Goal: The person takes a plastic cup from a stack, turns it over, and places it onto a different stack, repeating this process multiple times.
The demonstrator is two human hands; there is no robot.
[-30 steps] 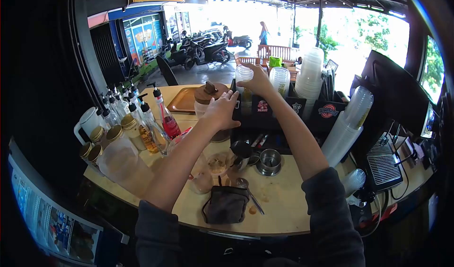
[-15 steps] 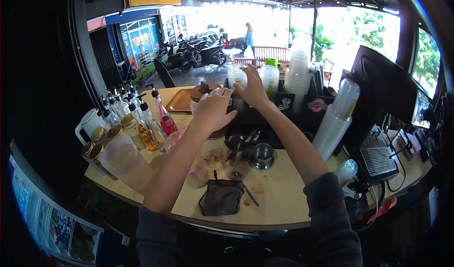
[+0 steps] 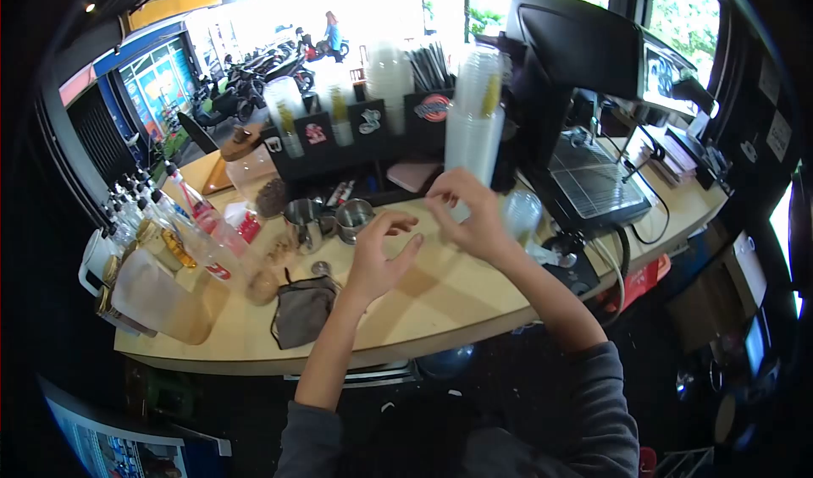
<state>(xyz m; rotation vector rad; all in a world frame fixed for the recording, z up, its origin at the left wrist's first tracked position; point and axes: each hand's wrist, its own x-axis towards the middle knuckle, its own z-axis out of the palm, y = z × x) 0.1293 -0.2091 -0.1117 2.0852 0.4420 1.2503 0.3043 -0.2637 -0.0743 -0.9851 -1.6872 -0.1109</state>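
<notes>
My left hand (image 3: pixel 383 254) hovers over the middle of the wooden counter with its fingers curved and apart, holding nothing. Just right of it my right hand (image 3: pixel 471 212) is raised in front of a tall stack of clear cups (image 3: pixel 472 139); its fingers are bent, and what lies between them, if anything, cannot be made out. A metal cup (image 3: pixel 353 219) and a metal pitcher (image 3: pixel 305 224) stand left of my left hand. The dark folded cloth (image 3: pixel 305 310) lies near the counter's front edge, with a spoon (image 3: pixel 322 270) partly seen beside it.
Pump bottles (image 3: pixel 203 211) and a frosted pitcher (image 3: pixel 157 296) fill the left end of the counter (image 3: pixel 440 309). Behind is a black cup holder (image 3: pixel 368 127). An espresso machine (image 3: pixel 593 182) stands at right, near a lying clear cup (image 3: pixel 522 215). A person (image 3: pixel 332 33) is outside.
The view has turned right. Both hands have come away from the back of the counter, near the lidded jar and cup stacks, and are lower and nearer the tall stack on the right.
</notes>
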